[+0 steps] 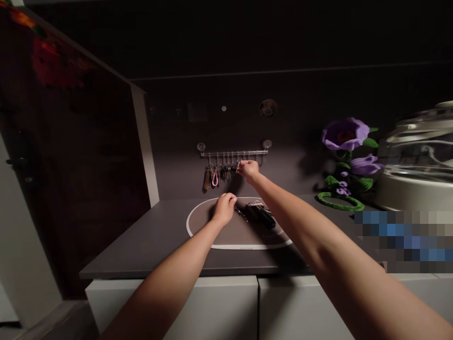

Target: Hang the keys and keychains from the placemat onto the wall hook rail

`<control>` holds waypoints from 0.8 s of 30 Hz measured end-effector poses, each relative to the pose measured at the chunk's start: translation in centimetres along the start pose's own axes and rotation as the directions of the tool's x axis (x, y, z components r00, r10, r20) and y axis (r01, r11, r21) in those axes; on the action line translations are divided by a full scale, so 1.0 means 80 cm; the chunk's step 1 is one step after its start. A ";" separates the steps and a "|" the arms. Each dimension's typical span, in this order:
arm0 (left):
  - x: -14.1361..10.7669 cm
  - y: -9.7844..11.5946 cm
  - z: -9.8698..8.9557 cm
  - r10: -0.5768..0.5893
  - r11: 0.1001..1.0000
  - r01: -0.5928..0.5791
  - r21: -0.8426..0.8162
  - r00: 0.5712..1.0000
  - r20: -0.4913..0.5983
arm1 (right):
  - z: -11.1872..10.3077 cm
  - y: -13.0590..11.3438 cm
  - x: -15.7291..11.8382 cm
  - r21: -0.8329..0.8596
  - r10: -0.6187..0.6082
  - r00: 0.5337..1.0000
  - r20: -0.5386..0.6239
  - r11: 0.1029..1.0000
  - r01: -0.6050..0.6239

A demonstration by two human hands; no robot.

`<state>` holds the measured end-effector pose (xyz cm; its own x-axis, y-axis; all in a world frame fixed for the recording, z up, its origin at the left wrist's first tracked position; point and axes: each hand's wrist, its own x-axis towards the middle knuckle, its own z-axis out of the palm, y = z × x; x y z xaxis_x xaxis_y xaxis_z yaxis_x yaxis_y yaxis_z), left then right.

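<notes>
While keys hang from the rail and dark items lie on the mat, the right hand, near the keys, and left hand curl narrowly, contents unclear.

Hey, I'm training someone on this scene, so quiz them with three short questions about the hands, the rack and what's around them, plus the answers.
1. True or false: the right hand is up at the rack, while the left hand is lower, over the mat.
2. What colour is the looped strap hanging from the rack? A) green B) pink C) yellow
3. Fill in: seen from here, the flowers are to the ____ of the mat.

Key: 1 true; 2 B; 3 right
</notes>
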<state>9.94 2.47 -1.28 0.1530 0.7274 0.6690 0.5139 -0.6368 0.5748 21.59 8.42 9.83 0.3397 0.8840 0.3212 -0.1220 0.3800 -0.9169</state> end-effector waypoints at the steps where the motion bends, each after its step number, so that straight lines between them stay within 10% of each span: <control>1: 0.000 0.000 0.000 0.000 1.000 0.000 0.003 1.000 0.003 | 0.001 0.001 0.001 0.007 0.006 1.000 0.000 1.000 -0.006; 24: 0.001 -0.009 0.003 0.007 1.000 -0.007 0.004 1.000 0.006 | -0.011 0.027 0.009 0.009 0.034 0.998 0.043 0.999 -0.035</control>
<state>9.76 3.09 -1.74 0.1618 0.7244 0.6702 0.5163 -0.6409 0.5681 22.42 9.58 7.89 0.2946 0.9075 0.2994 -0.1419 0.3513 -0.9254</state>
